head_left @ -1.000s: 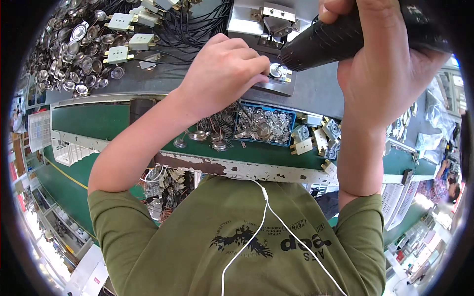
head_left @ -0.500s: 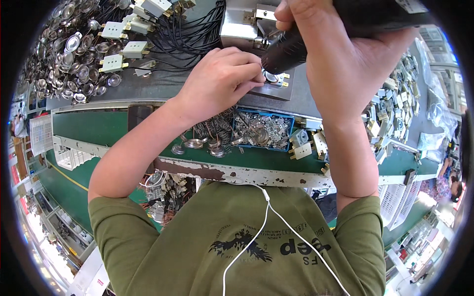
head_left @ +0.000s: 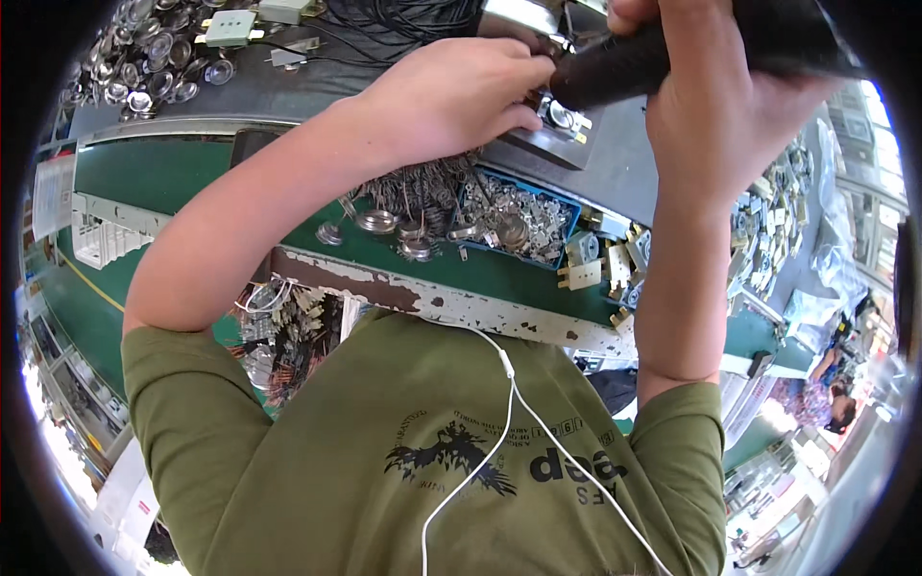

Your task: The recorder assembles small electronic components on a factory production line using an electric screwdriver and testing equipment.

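Observation:
My right hand (head_left: 706,115) is wrapped round a black electric screwdriver (head_left: 615,73), tilted with its nose pointing left and down. Beside that nose, my left hand (head_left: 461,91) has its thumb and fingers closed; what they pinch, if anything, is hidden. Just under the nose, a small part with a round metal face and brass tabs (head_left: 565,117) sits on a grey metal block (head_left: 549,144). The screwdriver's tip is hidden, so I cannot tell whether it touches the part.
A blue tray (head_left: 573,232) of small metal pieces stands nearer me, beside coiled thin tubes with round metal discs (head_left: 377,222). White switch-like parts (head_left: 582,275) lie to its right, with more heaped farther right. Round metal cups (head_left: 154,58) pile at far left. A paint-chipped white rail (head_left: 403,291) edges the bench.
The whole view has shifted, so the bench sits higher and my hands appear farther up and to the right. The screwdriver and left fingers stay together at the part.

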`<state>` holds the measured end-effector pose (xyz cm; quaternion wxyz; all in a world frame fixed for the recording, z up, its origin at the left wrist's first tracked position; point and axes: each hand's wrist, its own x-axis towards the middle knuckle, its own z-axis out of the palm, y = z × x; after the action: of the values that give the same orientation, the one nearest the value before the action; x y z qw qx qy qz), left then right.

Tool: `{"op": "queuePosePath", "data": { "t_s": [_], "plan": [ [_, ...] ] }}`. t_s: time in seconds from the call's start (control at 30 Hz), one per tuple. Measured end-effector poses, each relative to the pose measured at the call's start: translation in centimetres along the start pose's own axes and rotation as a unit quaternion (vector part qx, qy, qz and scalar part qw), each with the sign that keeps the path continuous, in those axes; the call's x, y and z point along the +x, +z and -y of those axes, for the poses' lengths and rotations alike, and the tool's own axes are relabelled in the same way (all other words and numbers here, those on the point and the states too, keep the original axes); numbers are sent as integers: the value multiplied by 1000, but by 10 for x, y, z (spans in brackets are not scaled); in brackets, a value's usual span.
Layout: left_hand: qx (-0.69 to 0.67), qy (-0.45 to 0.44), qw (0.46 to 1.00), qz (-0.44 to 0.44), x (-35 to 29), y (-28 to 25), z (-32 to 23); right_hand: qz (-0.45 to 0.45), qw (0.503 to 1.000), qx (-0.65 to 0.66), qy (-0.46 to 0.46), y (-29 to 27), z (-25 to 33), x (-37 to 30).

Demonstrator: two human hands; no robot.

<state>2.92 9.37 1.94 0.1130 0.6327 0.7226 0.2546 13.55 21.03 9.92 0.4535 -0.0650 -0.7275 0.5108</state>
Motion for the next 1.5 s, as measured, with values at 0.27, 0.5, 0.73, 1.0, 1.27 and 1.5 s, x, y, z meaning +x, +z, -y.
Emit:
{"op": "queuePosePath", "data": {
  "t_s": [0.27,0.5,0.73,1.0,1.27,1.5],
  "plan": [
    [46,-11,997,64,5,-6,-2,41,993,16,-105,1,-16,2],
    [62,18,997,45,2,-4,3,-30,999,27,-25,14,13,0],
    [102,212,969,-79,7,-1,-2,-76,979,-168,-85,-51,4,28],
    [91,180,978,-45,-9,-5,-9,-93,832,-440,-324,-108,-6,30],
    [390,101,861,-310,-12,-124,41,-8,963,-179,-201,-129,-34,-61],
    [387,-37,897,-210,-52,-126,54,-43,923,-382,21,-172,-4,-80]
  ]
}}
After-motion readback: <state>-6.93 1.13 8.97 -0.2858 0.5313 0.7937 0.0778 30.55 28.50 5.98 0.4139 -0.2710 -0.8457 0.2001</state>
